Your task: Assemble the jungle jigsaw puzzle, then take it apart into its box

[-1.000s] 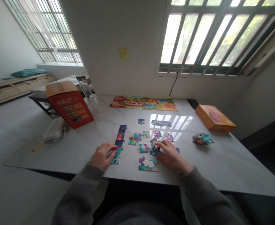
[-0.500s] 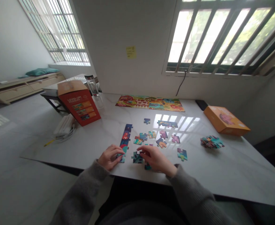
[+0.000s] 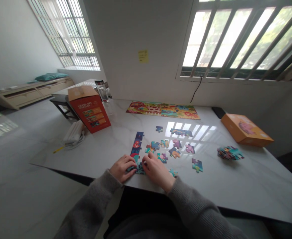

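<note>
A joined strip of dark blue and red puzzle pieces [image 3: 137, 145] runs away from me on the white marble table [image 3: 235, 179]. My left hand [image 3: 122, 167] rests with curled fingers on the strip's near end. My right hand [image 3: 155, 171] presses a teal puzzle piece [image 3: 139, 168] against that end, its fingers bent over the piece. The two hands almost touch. Several loose pieces [image 3: 172, 147] lie just beyond my right hand, and one more loose piece [image 3: 197, 165] lies to the right.
A finished colourful puzzle [image 3: 163, 110] lies at the table's far edge. A red puzzle box [image 3: 89, 109] and a clear bottle [image 3: 102, 90] stand at the left. An orange box [image 3: 246, 129] and a heap of pieces [image 3: 229, 153] are at the right. A white adapter with cable [image 3: 72, 134] lies near the left edge.
My right hand slid left from the loose pieces, bringing the teal piece to the strip's near end beside my left hand. The view has shifted left.
</note>
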A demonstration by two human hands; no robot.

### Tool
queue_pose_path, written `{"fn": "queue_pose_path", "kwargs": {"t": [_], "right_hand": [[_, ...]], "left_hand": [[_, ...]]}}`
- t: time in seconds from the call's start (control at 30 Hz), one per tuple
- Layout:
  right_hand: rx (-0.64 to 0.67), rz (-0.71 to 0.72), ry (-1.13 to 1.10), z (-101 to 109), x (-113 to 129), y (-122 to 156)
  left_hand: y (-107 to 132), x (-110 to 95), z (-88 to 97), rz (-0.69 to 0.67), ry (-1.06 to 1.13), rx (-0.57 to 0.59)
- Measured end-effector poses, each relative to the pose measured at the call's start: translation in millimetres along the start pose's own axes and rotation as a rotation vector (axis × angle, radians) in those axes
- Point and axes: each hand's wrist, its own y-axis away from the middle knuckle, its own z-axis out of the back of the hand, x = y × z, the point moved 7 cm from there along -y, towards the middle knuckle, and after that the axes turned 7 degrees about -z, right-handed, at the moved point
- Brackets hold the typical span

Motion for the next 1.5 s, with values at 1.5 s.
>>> {"fn": "queue_pose_path", "kwargs": {"t": [1.5], "right_hand": [[0.057, 0.107, 0.253, 58, -37, 80]], "left_hand": [[-2, -29, -14.9, 0.014, -0.27, 0.139]]}}
